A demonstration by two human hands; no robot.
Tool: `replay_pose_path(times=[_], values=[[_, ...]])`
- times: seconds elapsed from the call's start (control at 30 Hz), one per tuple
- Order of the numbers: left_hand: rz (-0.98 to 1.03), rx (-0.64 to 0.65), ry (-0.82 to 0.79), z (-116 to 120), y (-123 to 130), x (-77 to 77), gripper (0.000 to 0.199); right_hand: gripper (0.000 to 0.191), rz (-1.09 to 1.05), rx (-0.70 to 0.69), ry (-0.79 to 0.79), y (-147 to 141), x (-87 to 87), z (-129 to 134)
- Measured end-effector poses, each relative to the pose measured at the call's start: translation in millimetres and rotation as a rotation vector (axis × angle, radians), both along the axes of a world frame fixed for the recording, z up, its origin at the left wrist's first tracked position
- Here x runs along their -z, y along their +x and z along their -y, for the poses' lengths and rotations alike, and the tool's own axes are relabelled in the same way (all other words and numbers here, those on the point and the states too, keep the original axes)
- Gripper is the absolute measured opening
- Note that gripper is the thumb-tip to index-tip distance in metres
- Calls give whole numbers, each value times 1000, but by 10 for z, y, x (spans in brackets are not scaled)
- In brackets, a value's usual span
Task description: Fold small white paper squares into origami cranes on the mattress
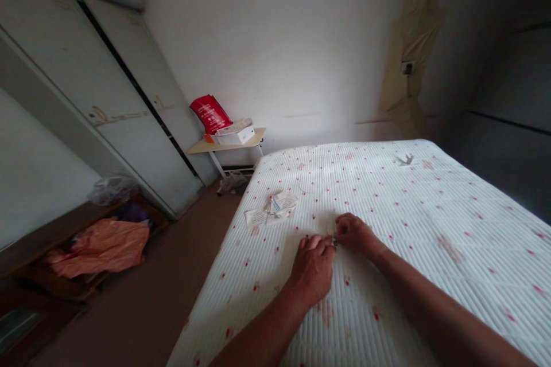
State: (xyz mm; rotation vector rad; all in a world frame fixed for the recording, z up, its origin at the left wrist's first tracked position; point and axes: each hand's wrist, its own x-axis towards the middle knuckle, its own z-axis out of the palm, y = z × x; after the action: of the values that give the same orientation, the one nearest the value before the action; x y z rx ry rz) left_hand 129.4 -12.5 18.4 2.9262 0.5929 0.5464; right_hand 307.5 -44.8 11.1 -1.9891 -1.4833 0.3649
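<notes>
Both my hands are close together low over the white mattress (413,229), which has red flower dots. My left hand (313,268) has its fingers curled, with the tips near a small dark item (334,241) too small to make out. My right hand (355,234) is pinched just to the right of it, beside a small pale piece (330,229). What either hand grips is too small to tell. Torn printed paper pieces (282,205) lie in a loose pile beyond my left hand.
Farther back on the mattress lies a small grey-white scrap (405,159). A small table (219,144) at the back left holds a red bag (210,114) and a white box (236,135). Grey cabinets (86,80) and an orange plastic bag (101,246) are at left.
</notes>
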Motion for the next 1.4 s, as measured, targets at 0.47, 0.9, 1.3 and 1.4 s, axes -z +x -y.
replay_pose_path(times=[0.47,0.9,1.3,1.4], values=[[205,-72,-181,-47,-10,-15,34,27,-66,-129,104,63,32,146],[240,-478,-311,-200,290,-33,6,14,-36,-70,103,6,4,102],[137,-388,-171,-81,289,-48,7,5,154,93,26,-139,-31,70],[113,-248,-112,-13,207,-36,14,5,158,88,3,-124,-25,64]])
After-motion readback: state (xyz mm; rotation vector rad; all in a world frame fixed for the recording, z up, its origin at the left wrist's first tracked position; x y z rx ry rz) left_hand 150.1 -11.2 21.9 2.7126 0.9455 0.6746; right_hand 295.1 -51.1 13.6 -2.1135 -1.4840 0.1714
